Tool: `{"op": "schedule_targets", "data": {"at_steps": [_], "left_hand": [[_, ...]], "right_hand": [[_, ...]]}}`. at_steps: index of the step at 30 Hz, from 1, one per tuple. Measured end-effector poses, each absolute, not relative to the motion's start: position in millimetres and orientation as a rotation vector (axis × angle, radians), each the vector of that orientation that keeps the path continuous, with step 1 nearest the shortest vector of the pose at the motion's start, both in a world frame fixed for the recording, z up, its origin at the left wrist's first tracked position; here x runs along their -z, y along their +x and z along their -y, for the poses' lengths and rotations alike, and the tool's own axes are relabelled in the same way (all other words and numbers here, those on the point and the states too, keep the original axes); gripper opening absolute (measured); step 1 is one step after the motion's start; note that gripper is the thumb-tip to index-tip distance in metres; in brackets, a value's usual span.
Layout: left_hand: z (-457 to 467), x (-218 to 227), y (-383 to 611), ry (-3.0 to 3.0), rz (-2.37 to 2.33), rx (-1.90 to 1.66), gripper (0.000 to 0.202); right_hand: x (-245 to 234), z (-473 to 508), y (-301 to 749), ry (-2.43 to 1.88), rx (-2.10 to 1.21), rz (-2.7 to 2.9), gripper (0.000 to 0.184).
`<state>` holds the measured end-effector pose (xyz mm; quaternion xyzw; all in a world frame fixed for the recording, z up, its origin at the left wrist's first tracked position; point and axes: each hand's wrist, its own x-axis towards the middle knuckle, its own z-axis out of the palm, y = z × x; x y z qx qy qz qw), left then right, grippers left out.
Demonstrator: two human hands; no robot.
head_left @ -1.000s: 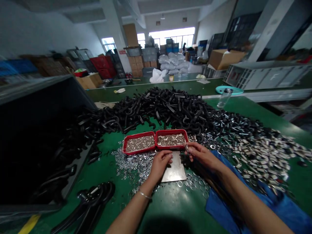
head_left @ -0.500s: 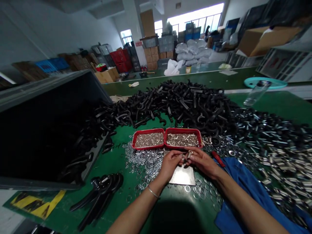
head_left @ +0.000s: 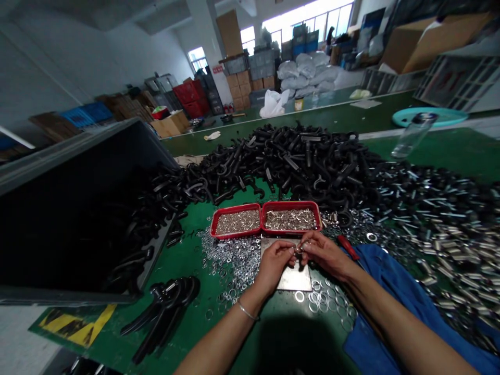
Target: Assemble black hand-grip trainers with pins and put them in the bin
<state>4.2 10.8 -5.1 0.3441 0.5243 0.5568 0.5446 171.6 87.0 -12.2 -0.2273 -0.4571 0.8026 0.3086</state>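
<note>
Metal piece (head_left: 300, 246) — pinched between fingers (head_left: 313, 241); twin red trays (head_left: 236, 208) hold small metal parts (head_left: 289, 220)

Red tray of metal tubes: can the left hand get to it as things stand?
Likely yes. The left hand is just below the red tray, and only the flat metal plate lies between, nothing standing in the way. The right hand meets it at a small metal part.

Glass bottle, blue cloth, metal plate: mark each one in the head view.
Glass bottle (head_left: 414, 136): head view, point on its clear body.
Blue cloth (head_left: 385, 276): head view, point on the part right of the person's right forearm.
Metal plate (head_left: 291, 279): head view, point on the bare part below the hands.
</note>
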Motion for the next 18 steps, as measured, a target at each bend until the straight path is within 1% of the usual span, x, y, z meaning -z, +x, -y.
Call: {"op": "schedule_targets", "data": {"at_steps": [9, 18], "left_hand": [[1, 5, 4, 0.797, -1.292, -1.291, 0.036], [3, -2, 10, 0.918, -1.308, -1.257, 0.031]], "right_hand": [[4, -77, 167, -0.710, -2.005, 1.292, 0.032], [1, -68, 167, -0.897, -2.261, 1.148, 0.045]]}}
